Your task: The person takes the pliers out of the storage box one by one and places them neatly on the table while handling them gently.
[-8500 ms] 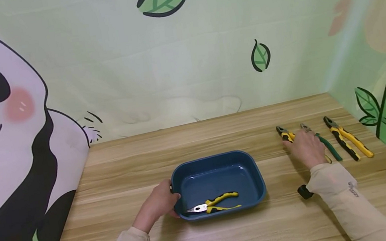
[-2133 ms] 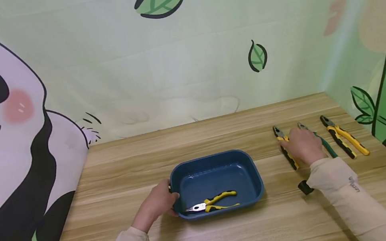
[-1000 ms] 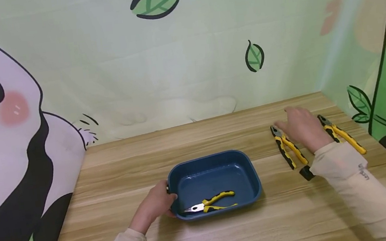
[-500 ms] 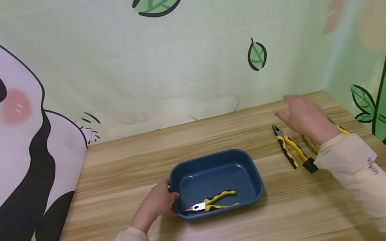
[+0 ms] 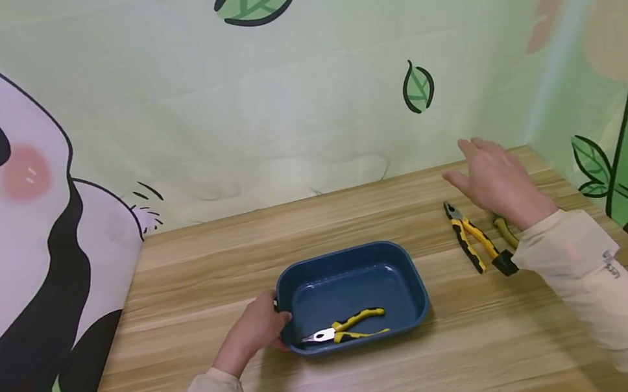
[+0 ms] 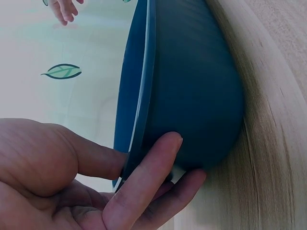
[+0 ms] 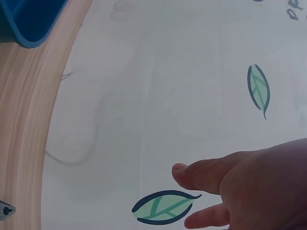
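My left hand [image 5: 254, 327] grips the left end of a blue plastic bin [image 5: 346, 262], thumb over the rim [image 6: 148, 76] and fingers on the outer wall. Inside the bin lie long-nose pliers [image 5: 345, 333] with yellow and black handles, near the front wall. My right hand [image 5: 497, 183] is raised at the right, fingers spread and holding nothing, as the right wrist view also shows. Just left of it, combination pliers [image 5: 472, 238] with yellow and black handles lie on the table. An olive-looking handle [image 5: 504, 231] shows beside them, the rest hidden under the right hand and wrist.
The wood-grain table [image 5: 210, 261] ends against a cloth backdrop [image 5: 191, 106] with a panda, leaves and bamboo. A black strap piece [image 5: 504, 263] sticks out from the right cuff, close to the pliers' handles.
My right hand has left the green-handled pliers, rising and moving back and right. The rightmost yellow-and-black pliers, visible before, are now hidden behind it. Left hand and bin look unchanged.
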Demonstrator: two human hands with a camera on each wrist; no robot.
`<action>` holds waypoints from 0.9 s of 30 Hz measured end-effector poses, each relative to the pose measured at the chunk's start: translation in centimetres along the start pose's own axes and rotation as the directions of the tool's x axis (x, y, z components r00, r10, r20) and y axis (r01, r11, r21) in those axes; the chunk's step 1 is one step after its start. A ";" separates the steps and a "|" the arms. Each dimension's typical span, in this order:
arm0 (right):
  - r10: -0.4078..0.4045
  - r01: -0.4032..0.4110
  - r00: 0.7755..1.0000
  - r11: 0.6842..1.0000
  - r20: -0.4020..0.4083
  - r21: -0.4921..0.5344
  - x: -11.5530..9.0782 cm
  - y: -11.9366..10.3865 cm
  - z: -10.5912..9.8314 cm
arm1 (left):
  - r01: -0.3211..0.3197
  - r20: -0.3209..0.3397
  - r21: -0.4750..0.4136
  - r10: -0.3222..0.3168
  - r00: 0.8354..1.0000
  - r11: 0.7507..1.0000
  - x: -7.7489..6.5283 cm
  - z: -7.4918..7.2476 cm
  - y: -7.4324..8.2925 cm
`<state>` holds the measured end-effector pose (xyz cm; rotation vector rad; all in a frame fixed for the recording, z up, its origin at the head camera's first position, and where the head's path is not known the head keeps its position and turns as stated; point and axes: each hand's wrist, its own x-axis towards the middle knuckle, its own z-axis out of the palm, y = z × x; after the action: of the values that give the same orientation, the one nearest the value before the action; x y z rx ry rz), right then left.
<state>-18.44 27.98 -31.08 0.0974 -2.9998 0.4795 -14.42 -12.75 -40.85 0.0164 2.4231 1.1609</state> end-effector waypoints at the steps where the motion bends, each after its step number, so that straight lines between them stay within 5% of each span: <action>1: -0.002 0.002 1.000 1.000 0.000 0.000 0.0 -0.1 -0.1 | -0.001 0.001 0.001 0.001 1.000 1.000 0.0 0.0 0.0; 27: -0.122 0.121 0.992 0.992 -0.032 -0.042 -0.5 -3.9 1.0 | -0.002 -0.005 -0.017 0.002 1.000 1.000 0.0 0.1 -0.1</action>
<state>-17.72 23.98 -30.85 0.2643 -2.9460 0.4035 -14.40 -12.75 -41.03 0.0113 2.4181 1.1836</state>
